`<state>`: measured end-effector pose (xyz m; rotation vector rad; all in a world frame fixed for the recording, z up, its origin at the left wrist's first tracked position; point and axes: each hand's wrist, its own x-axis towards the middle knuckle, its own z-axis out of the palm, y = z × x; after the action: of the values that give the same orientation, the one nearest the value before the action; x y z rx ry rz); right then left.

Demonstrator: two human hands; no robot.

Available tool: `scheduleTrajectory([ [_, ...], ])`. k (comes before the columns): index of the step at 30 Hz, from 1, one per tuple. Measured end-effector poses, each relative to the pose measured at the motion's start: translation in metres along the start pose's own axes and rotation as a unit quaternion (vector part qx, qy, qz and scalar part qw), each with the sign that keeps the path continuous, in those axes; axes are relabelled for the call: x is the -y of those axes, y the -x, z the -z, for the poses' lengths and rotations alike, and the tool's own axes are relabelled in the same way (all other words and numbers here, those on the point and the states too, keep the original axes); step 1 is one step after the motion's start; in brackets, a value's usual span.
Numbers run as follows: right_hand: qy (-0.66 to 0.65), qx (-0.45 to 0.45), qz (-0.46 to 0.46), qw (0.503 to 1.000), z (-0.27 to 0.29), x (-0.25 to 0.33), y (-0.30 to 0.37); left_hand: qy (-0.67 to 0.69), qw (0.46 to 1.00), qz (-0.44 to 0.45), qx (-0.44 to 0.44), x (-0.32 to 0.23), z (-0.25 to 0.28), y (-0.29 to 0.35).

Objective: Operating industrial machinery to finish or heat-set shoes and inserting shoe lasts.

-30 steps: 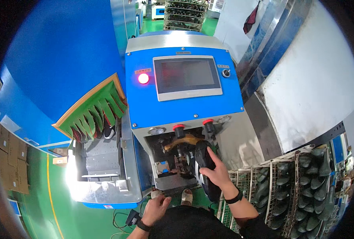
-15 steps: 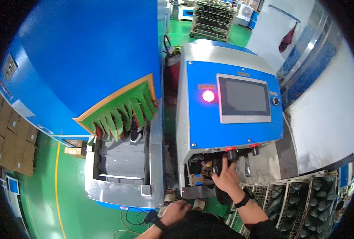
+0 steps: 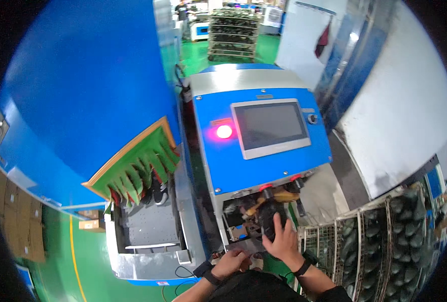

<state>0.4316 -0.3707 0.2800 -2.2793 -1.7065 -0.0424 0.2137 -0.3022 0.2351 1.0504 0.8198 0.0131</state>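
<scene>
My right hand is below the front of a blue-and-grey machine. Its fingers are stretched and spread against a dark, shoe-like object that hangs under the panel; part of that object is hidden behind the fingers. Closer to my body, my left hand has its fingers curled together; whether anything is in them does not show. Above the right hand, two black fittings with red collars project from the machine's lower edge, and blurred tan parts sit beside them.
A dark screen and a glowing red lamp are on the panel. To the left, a dark shoe lies on a grey conveyor by a green strip curtain. Racks of dark items stand at the right.
The view has shifted, so the machine appears further left. My right hand has come down from the fittings to the dark, shoe-like object. Tan parts now show under the panel.
</scene>
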Motion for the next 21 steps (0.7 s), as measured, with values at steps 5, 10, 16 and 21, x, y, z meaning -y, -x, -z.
scheduleTrajectory([
  [5,-0.08,-0.077,0.078,0.991,0.021,-0.005,0.075,0.242,0.954,0.063,0.165,-0.019,-0.025,-0.005],
  [10,-0.185,0.18,-0.147,0.955,0.078,0.017,0.127,0.318,0.901,0.165,0.244,0.002,-0.038,-0.008],
  [16,-0.487,0.144,-0.372,0.777,0.033,-0.017,0.111,0.195,0.943,0.214,0.164,0.026,-0.035,0.015],
  [21,-0.731,0.037,-0.348,0.586,-0.034,0.021,0.061,-0.233,0.97,-0.057,-0.036,0.001,-0.019,0.069],
])
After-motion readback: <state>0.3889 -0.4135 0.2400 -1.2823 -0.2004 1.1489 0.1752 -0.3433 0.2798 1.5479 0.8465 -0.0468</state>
